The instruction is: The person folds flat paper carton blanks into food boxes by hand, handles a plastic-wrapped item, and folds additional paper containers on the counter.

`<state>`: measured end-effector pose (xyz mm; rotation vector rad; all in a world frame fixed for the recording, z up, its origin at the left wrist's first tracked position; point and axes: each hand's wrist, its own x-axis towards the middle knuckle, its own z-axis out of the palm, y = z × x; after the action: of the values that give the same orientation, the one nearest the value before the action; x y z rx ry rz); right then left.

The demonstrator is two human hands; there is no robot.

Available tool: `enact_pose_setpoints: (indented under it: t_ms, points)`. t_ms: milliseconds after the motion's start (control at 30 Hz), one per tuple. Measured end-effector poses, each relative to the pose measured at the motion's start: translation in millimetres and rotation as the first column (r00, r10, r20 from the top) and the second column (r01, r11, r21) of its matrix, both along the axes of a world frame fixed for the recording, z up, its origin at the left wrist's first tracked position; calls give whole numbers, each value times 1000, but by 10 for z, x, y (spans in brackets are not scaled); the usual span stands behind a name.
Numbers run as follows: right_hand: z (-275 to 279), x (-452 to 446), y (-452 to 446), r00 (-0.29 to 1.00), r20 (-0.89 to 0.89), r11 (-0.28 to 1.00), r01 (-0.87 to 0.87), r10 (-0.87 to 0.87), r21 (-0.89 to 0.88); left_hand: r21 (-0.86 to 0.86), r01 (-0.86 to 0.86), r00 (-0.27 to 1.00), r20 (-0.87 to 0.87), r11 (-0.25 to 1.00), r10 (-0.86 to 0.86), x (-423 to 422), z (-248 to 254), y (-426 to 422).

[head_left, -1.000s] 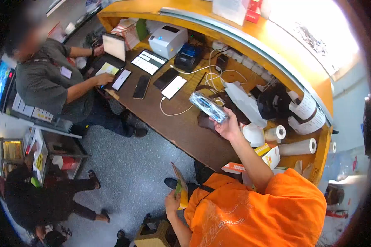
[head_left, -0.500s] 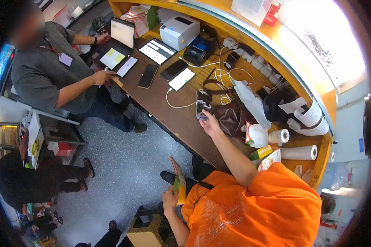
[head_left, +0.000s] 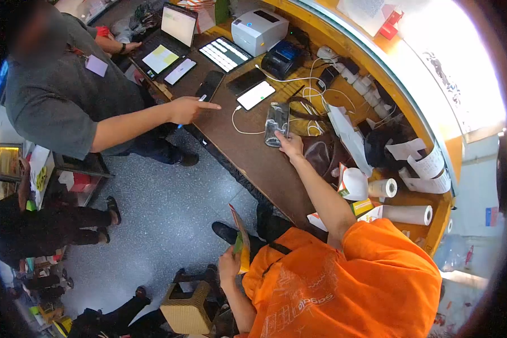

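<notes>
My right hand (head_left: 289, 146) is closed on the near end of a dark, glossy pouch (head_left: 277, 119) at the desk's middle. Its fingers are partly hidden. Beside that hand lies a dark brown leather-like bag (head_left: 321, 156), its strap (head_left: 307, 107) looping behind the pouch. Low at my side, my left hand (head_left: 229, 267) grips a thin orange, green and yellow packet (head_left: 241, 245), held upright off the desk edge. A white-screened phone (head_left: 256, 95) on a cable lies left of the pouch, close to a dark phone (head_left: 245, 82).
Across the desk (head_left: 231, 143), a co-worker's hand (head_left: 188, 109) points with a pen in it. Behind are a laptop (head_left: 178, 28), tablet (head_left: 225, 54), label printer (head_left: 259, 31) and tangled white cables. White rolls (head_left: 382, 188) stand at right. A wicker-look stool (head_left: 187, 310) is below.
My right hand has raised and turned the pouch away from the bag, further onto the desk. The co-worker's hand has moved from the desk edge to point over it. My left hand keeps the packet.
</notes>
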<state>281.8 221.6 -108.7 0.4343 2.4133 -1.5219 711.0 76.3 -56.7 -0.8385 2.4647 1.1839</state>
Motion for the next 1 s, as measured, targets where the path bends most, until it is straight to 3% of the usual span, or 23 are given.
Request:
enact_pose_setpoints:
  t_ms: [67, 133, 267, 333, 367, 433, 600, 700, 800, 867, 900, 1000]
  points:
    - [-18, -15, 70, 999, 1, 998, -37, 37, 44, 25, -29, 999, -20, 999, 29, 9, -16, 18]
    - [63, -17, 117, 979, -46, 912, -166, 197, 376, -28, 2, 1000, -17, 1000, -3, 29, -105, 15]
    - [113, -44, 211, 965, -114, 900, -172, 235, 400, -46, 26, 999, 20, 999, -25, -52, -23, 29]
    - [41, -95, 306, 876, -71, 746, -362, 478, 559, 24, -9, 1000, 2, 1000, 9, -63, -3, 14]
    - [74, -78, 331, 878, -76, 750, -355, 473, 558, 20, -4, 1000, -2, 1000, 4, -58, -21, -1]
    - [188, -7, 373, 890, 97, 691, -411, 446, 595, 4, 7, 1000, 13, 1000, -7, -49, -89, -39]
    - [200, 135, 474, 892, 149, 625, -410, 426, 664, -10, -16, 999, -36, 1000, 15, -4, -55, -108]
    - [275, 240, 460, 867, 92, 578, -402, 489, 711, -15, -30, 999, -23, 999, 29, 41, -71, -96]
    - [365, 307, 344, 918, -29, 645, -256, 396, 720, -6, -27, 1000, 3, 1000, 27, 168, -225, -106]
    - [515, 381, 302, 756, -338, 714, -235, 561, 660, -16, -7, 1000, 12, 1000, 7, 214, -273, -85]
    - [413, 363, 313, 657, -367, 677, -304, 659, 670, -19, -14, 1000, 4, 1000, 14, 238, -291, -73]
    - [323, 420, 309, 652, -290, 632, -377, 701, 677, -19, 6, 1000, 5, 1000, -6, 200, -206, -37]
